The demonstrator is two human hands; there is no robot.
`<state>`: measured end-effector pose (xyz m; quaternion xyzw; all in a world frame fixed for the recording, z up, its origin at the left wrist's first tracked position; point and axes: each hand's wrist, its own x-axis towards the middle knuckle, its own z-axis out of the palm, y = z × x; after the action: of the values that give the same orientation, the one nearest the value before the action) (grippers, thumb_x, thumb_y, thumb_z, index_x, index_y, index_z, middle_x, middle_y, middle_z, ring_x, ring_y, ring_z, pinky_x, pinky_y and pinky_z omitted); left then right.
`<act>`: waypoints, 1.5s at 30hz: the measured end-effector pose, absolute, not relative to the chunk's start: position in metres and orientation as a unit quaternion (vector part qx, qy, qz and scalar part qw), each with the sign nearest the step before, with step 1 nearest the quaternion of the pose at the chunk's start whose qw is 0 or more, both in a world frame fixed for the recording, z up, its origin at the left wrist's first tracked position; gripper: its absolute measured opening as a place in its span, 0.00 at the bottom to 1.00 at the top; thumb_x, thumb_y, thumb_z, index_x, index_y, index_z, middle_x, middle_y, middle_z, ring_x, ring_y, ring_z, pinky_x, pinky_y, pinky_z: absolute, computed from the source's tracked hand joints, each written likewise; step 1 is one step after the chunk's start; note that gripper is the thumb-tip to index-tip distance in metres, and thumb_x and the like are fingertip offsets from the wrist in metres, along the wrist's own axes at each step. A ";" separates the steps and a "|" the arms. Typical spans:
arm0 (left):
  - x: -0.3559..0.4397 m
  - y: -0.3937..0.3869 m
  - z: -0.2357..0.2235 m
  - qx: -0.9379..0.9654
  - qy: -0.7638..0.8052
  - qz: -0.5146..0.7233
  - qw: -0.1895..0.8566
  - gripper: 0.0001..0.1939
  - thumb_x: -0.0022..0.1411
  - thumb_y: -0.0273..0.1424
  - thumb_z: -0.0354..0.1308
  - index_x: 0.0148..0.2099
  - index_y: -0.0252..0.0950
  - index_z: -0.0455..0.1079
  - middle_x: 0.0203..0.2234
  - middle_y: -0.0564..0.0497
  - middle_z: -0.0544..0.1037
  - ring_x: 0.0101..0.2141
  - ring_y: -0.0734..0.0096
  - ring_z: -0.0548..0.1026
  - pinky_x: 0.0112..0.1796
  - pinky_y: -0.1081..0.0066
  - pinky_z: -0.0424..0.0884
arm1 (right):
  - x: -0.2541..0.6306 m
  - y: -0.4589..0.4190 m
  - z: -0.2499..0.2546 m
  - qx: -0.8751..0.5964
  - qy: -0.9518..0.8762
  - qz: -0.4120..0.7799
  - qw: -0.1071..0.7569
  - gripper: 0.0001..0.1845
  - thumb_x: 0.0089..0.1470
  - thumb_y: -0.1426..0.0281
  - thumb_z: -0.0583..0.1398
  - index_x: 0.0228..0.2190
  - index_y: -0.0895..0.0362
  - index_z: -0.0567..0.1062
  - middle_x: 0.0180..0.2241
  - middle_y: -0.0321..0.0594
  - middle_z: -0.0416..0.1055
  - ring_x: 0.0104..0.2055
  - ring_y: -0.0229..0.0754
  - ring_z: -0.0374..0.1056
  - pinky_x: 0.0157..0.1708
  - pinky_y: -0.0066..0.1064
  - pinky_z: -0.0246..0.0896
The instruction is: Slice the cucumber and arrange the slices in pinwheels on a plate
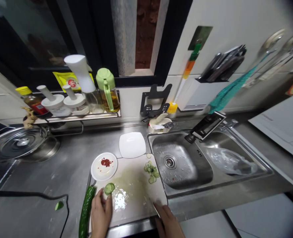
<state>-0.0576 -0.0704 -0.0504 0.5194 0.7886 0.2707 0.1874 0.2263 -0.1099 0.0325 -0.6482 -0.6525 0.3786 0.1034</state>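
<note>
My left hand is at the left part of the white cutting board, its fingers closed at a small stack of cucumber slices. At the board's front right, my right hand grips a knife; only a thin strip of the blade shows and the handle is hidden in the hand. More cucumber slices lie scattered at the board's right edge. Along the left edge rests a long, whole-looking green cucumber. Wet, pale green juice covers the middle of the board.
A round plate with chopped red pieces overlaps the board's back left corner, beside a square white plate. To the right is a steel sink. A cucumber end and black cord lie left. Bottles and jars line the back rack.
</note>
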 end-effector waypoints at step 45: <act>0.014 0.115 0.018 0.497 0.809 0.130 0.285 0.22 0.61 0.31 0.49 0.54 0.23 0.64 0.48 0.31 0.73 0.49 0.56 0.73 0.46 0.65 0.67 | 0.217 0.146 0.022 -0.738 -0.646 0.192 0.012 0.17 0.58 0.75 0.51 0.46 0.63 0.73 0.43 0.50 0.74 0.47 0.47 0.67 0.49 0.35 0.51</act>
<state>0.0137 0.1146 0.0179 0.4966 0.8094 0.1303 0.2850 0.2165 0.1463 0.0217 -0.7383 -0.6463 0.1923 0.0116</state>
